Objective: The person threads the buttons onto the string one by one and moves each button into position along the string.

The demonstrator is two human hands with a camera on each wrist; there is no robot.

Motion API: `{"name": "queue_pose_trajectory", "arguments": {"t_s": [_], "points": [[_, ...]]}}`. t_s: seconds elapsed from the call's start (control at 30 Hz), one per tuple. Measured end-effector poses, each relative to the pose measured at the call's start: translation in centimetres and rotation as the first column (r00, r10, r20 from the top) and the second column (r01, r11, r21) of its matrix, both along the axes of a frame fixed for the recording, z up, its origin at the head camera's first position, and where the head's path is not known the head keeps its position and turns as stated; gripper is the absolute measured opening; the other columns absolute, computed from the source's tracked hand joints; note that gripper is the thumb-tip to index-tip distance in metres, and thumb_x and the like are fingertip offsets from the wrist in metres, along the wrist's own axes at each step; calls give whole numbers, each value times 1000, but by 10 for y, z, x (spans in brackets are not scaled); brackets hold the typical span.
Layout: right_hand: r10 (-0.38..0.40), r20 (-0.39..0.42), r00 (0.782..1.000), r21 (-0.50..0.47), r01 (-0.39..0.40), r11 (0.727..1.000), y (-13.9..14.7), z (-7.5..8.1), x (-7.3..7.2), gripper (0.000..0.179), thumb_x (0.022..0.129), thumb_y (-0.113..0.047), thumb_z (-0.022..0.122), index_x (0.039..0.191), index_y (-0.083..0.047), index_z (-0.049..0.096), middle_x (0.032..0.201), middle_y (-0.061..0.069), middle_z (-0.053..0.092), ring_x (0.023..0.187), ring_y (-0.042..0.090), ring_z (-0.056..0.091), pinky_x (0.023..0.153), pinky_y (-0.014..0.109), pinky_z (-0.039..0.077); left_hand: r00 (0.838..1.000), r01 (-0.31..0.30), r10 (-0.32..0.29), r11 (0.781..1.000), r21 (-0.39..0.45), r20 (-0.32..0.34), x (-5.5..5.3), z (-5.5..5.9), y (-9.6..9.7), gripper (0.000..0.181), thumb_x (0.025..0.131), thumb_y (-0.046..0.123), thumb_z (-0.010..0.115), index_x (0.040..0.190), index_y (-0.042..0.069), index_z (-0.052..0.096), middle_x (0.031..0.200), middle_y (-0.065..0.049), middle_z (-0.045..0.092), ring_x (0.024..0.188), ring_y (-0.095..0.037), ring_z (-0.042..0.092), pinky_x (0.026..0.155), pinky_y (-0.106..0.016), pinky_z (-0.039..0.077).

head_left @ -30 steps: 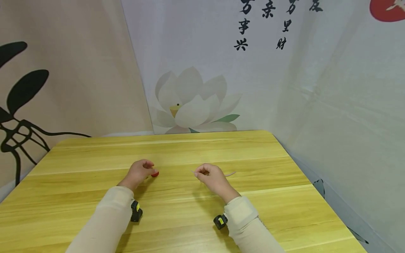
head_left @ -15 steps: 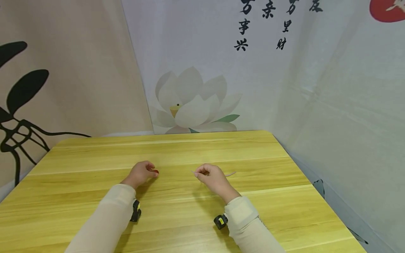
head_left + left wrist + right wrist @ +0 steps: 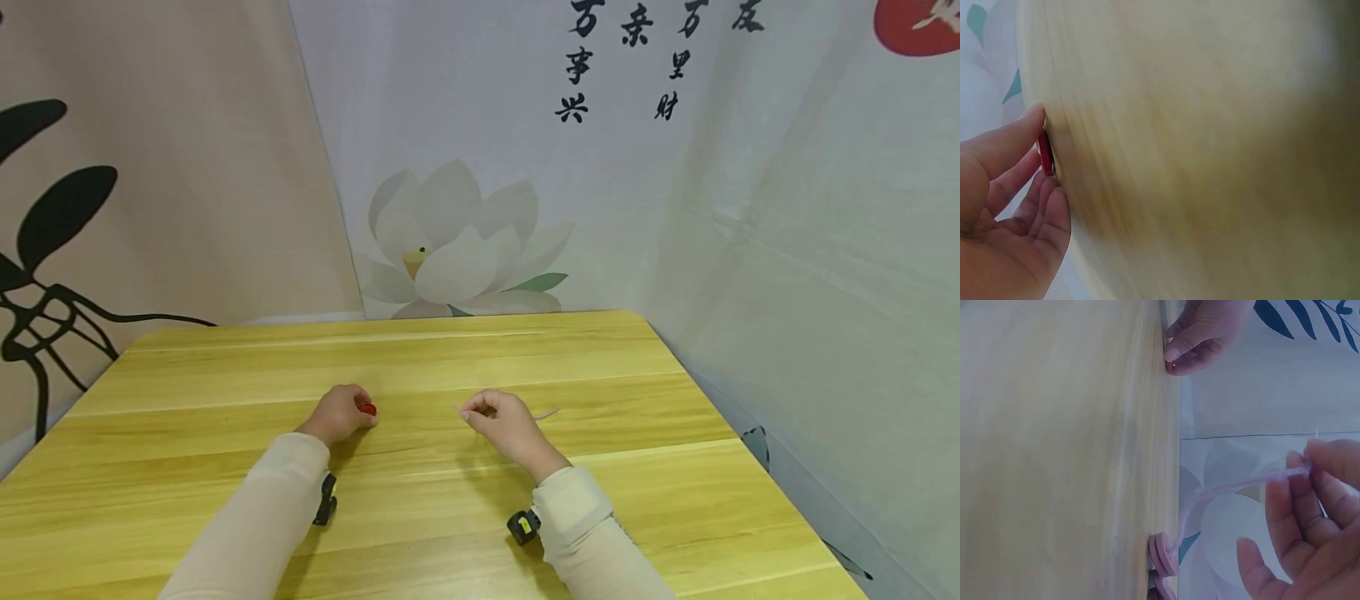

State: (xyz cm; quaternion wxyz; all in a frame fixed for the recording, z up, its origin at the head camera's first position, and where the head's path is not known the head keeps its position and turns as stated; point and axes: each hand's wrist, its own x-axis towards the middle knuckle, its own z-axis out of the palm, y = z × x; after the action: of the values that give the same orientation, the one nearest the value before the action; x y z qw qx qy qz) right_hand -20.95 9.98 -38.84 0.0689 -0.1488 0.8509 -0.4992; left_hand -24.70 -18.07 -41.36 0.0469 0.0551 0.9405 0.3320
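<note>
My left hand (image 3: 339, 415) pinches a small red disc (image 3: 367, 409) between thumb and fingers, low over the table. In the left wrist view the red disc (image 3: 1045, 152) appears edge-on, its ends covered by fingertips. To the right, my right hand (image 3: 504, 423) pinches a pale purple cord (image 3: 1235, 485) near its end, and a thin whitish tip (image 3: 1317, 433) sticks out past the fingertips. From there the cord droops to several pinkish discs (image 3: 1163, 554) at the tabletop. In the head view the hand hides them; only a bit of cord (image 3: 547, 413) shows behind it.
Both hands are over a wood-grain table (image 3: 420, 517). Behind it hangs a printed cloth backdrop (image 3: 465, 242) with a lotus and black characters. Each wrist wears a small black camera, such as the right one (image 3: 522, 527).
My left hand has shifted slightly right, and its fingers have moved round the red disc, which earlier sat at the fingertips. The right hand and cord stay in place.
</note>
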Motion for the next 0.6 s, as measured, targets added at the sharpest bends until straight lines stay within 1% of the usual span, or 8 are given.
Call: {"name": "queue_pose_trajectory", "arguments": {"t_s": [0.1,0.2,0.33,0.47,0.6], "points": [[1,-1,1000,-1,-1,1000,1,0,0,18,97,-20,60,104,-5,67,95,5,65,80,15,55,69,31,48,1000,2,-2,1000,-12,-10,-1,0,1,28,82,3,73,101,-12,60,92,-20,63,84,-30,58,78,-43,49],[5,0,1000,-6,-5,1000,1,-1,0,18,97,-19,60,105,-4,67,96,8,65,80,15,55,69,31,48,1000,1,-2,1000,-29,-9,-1,-1,1,26,83,3,73,101,-11,61,92,-20,63,83,-29,58,76,-42,49],[6,6,1000,-13,-6,1000,1,-2,-1,19,97,-19,59,106,-4,66,99,14,65,80,15,56,70,31,48,1000,-2,3,998,-55,8,-2,1,2,25,85,4,72,102,-11,61,93,-20,63,83,-29,57,76,-42,49],[3,6,1000,-13,-3,1000,2,-3,-1,18,97,-20,59,105,-6,66,100,15,65,80,15,55,70,31,48,1000,4,-3,997,-82,15,-2,2,3,23,85,5,71,100,-10,62,91,-18,63,82,-28,57,76,-41,49],[2,4,1000,-7,-2,1000,2,-4,-2,17,97,-21,59,104,-8,67,99,12,65,81,16,55,71,32,47,1000,14,-13,995,-101,12,-3,1,3,20,86,5,70,98,-9,63,89,-16,62,80,-27,56,74,-40,48]]}}
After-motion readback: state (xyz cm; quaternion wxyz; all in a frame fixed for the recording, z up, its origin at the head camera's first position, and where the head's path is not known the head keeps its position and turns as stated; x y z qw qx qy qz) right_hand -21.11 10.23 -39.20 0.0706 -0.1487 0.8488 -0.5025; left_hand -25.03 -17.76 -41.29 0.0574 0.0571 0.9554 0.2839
